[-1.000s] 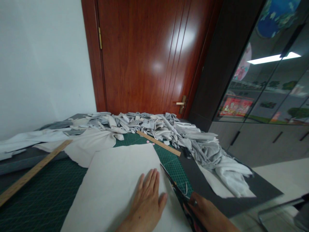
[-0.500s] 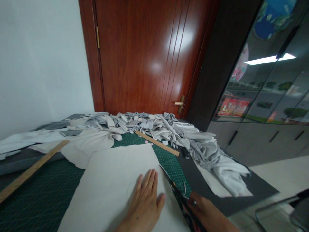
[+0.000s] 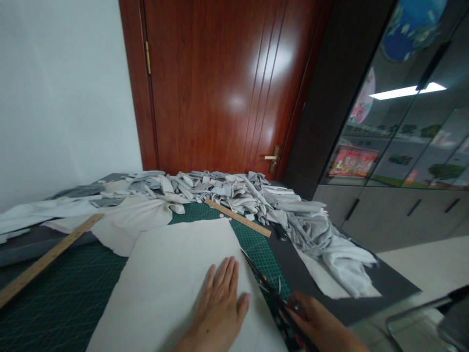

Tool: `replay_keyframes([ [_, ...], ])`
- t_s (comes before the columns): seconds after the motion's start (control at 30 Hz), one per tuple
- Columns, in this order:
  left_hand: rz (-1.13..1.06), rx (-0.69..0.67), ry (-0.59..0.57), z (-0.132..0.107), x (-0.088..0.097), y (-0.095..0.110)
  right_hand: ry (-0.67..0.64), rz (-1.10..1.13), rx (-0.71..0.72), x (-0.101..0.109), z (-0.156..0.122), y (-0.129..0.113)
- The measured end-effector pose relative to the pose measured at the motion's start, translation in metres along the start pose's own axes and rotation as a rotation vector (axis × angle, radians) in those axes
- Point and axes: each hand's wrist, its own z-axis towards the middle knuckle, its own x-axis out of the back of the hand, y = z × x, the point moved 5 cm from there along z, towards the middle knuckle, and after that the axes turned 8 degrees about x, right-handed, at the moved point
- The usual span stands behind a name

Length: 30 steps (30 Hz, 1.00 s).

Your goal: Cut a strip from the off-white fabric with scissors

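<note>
While the left hand (image 3: 222, 305) lies flat on a large white sheet (image 3: 176, 264), its fingers pointing forward and the thumb spread out to the right, the right hand (image 3: 311, 313) is curled around the handles of a pair of dark scissors (image 3: 267, 284). The left grips nothing; it simply rests palm down, well inside the sheet's right edge. The sheet (cloth, by the look of it) occupies the near middle of the table (image 3: 392, 291), spread over a green gridded cutting mat (image 3: 66, 298) that shows on both sides and beyond its far edge. The scissors lie along the sheet's right edge, blades angled forward and to the left, with the tip at that edge; how far the blades are parted is too small to tell. Just right of them, a thin pale offcut (image 3: 279, 285) curls on the mat. A long wooden ruler (image 3: 51, 259) slants across the left side, and a second wooden ruler (image 3: 238, 217) lies beyond the sheet, near two small pink pieces (image 3: 222, 215). Gray and white fabric scraps (image 3: 227, 188) are heaped along the back of the table and down its right side. Behind them stand a reddish-brown door (image 3: 220, 98) and, to the right, a glass-fronted cabinet (image 3: 388, 208).
</note>
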Motion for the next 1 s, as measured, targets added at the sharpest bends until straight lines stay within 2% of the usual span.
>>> replay_keyframes([
  [0.1,0.005,0.004,0.011,0.000,0.000,0.000,0.006,-0.088,-0.006,0.004,-0.001,-0.004],
  [0.27,0.000,0.004,0.047,-0.001,0.000,-0.001,0.010,-0.096,0.059,0.008,-0.001,-0.012],
  [0.47,0.003,0.010,-0.017,-0.001,0.003,0.001,0.059,-0.122,0.043,0.010,0.002,-0.015],
  [0.67,0.003,0.008,-0.007,-0.001,0.000,0.000,0.023,-0.016,0.117,0.007,0.007,-0.029],
  [0.83,-0.013,0.002,0.018,-0.001,0.000,-0.001,0.028,-0.119,0.059,0.004,0.003,-0.020],
  [1.0,-0.018,0.010,-0.007,-0.002,0.001,0.000,0.035,-0.191,0.042,-0.001,0.001,-0.005],
])
